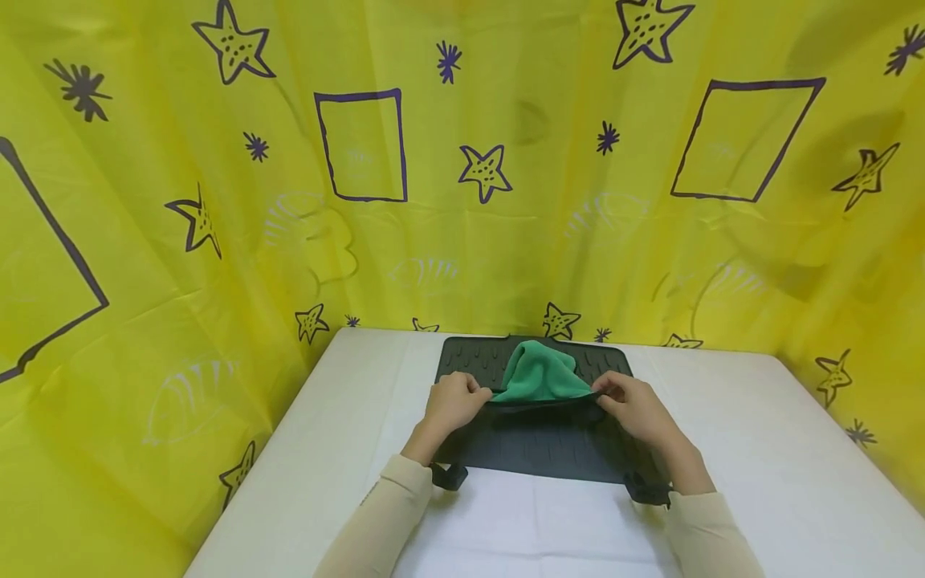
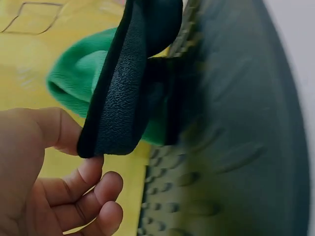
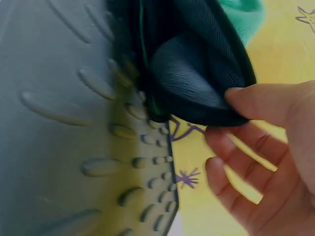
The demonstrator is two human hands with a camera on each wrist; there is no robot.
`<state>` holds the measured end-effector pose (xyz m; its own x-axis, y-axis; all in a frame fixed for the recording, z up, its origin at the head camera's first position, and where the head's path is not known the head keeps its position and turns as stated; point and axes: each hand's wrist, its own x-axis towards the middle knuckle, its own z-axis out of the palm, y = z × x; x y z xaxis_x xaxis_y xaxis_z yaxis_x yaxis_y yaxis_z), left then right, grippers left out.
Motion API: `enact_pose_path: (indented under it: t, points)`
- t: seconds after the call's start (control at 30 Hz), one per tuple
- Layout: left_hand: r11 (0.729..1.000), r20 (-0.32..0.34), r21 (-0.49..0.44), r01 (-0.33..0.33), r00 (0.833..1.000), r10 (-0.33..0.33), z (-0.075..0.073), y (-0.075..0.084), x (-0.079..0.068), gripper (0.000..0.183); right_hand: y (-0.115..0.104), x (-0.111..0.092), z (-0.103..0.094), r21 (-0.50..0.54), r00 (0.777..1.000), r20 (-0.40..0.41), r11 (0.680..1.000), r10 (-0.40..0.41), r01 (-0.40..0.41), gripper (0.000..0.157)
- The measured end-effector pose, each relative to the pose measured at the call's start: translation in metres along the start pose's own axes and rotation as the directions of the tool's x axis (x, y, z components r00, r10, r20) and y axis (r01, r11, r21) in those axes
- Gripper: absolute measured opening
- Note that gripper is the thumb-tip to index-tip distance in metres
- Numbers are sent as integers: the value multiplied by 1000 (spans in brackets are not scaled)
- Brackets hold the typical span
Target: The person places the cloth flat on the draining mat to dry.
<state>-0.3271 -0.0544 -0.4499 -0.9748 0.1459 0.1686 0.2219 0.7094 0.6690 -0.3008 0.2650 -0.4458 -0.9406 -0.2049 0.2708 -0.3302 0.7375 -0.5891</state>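
A soft fleecy green cloth (image 1: 540,371) with a dark border stands bunched over a black ridged rubber mat (image 1: 543,451). My left hand (image 1: 454,401) pinches the left end of its near edge between thumb and forefinger. At the right end, my right hand (image 1: 633,405) pinches the same edge. The dark border stretches between the two hands, its middle sagging slightly. In the left wrist view the dark band (image 2: 120,93) hangs folded from my fingertips, with green fabric behind it. The right wrist view has the dark fabric (image 3: 189,78) curling into a pocket-like fold beside my thumb.
The mat lies on a white-covered table (image 1: 376,377), its raised ridges facing up. Black straps or bands (image 1: 450,477) show near both my wrists. A yellow curtain (image 1: 433,241) with drawn stars and squares encloses the table's back and sides.
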Motion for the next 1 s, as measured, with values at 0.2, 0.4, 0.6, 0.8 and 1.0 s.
enact_pose_path:
  t: [0.2,0.4,0.6,0.8,1.0]
  points:
    - [988,-17,-148,46,999,-49,-24,4,1,27,-5,0,-11,-6,992,-115,999,-48,48,18]
    - [989,33,-138,59,998,-55,-46,3,0,37,-4,-4,-19,-33,974,-200,995,-103,98,21]
    - [996,178,-8,93,980,-91,-56,-4,-1,45,2,-6,-25,-38,995,-94,999,-37,34,17]
    - [986,347,161,43,933,-98,-45,-11,-4,40,6,-7,-25,-15,1000,13,1000,7,-7,11]
    - [971,440,239,3,891,-111,-26,-12,-9,39,10,-8,-27,-13,989,138,999,46,-44,9]
